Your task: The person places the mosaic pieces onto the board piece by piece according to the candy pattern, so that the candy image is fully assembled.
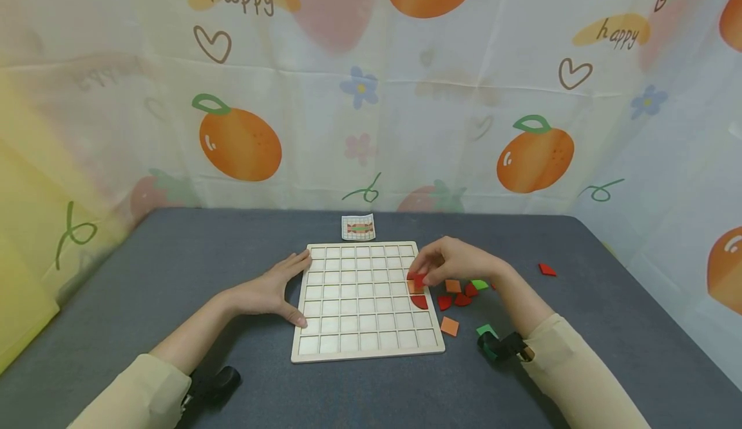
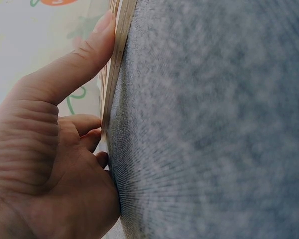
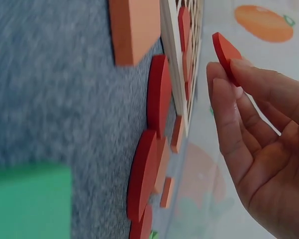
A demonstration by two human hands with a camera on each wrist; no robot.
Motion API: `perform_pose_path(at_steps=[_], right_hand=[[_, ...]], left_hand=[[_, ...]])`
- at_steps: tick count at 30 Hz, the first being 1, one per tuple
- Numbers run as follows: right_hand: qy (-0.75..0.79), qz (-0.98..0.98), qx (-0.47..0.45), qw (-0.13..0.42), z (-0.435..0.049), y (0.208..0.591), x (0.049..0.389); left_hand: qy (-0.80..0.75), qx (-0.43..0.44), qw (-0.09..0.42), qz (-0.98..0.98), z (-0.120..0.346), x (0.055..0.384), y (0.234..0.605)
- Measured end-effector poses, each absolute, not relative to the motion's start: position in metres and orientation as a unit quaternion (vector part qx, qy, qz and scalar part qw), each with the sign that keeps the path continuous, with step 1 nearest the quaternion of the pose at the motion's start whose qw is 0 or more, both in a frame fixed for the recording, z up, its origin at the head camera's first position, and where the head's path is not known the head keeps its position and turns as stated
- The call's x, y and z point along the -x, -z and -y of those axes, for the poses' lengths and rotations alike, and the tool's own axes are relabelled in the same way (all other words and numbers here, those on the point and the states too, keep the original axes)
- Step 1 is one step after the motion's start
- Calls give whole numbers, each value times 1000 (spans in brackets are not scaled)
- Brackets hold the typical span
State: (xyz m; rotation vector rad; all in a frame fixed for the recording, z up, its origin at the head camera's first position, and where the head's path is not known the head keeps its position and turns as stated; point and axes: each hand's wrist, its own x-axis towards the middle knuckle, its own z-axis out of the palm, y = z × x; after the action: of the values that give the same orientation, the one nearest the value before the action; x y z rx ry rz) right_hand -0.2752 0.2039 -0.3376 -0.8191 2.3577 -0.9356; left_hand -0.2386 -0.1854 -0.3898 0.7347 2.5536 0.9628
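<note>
A pale wooden grid board (image 1: 350, 290) lies on the dark table. My left hand (image 1: 263, 295) rests along its left side, thumb and fingers spread apart, and in the left wrist view the thumb (image 2: 79, 62) touches the board's edge. Over the board's right side my right hand (image 1: 458, 263) pinches a red piece with a curved edge (image 3: 226, 57) between thumb and fingertip. Below that piece, an orange square (image 1: 412, 288) sits on the grid. A red rounded piece (image 1: 419, 302) lies in front of it, and another red one is partly covered behind.
Loose red, orange and green pieces lie right of the board, among them an orange square (image 1: 449, 326) and a green piece (image 1: 486, 330) near the right wrist. A red piece (image 1: 547, 269) lies farther right. Behind the board is a small pattern card (image 1: 358, 228). A printed curtain (image 1: 371, 139) hangs behind.
</note>
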Motion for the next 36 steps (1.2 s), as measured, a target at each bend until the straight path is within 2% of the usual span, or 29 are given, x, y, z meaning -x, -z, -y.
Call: perform_pose_path(at_steps=[24,36], right_hand=[[344,-837,329,271,-173,347,262],[346,-841,317,269,-171,350,262]], left_hand=[[-332,-259,154,-894,187,239,392],[-335,-262,158,-891,188,238,391]])
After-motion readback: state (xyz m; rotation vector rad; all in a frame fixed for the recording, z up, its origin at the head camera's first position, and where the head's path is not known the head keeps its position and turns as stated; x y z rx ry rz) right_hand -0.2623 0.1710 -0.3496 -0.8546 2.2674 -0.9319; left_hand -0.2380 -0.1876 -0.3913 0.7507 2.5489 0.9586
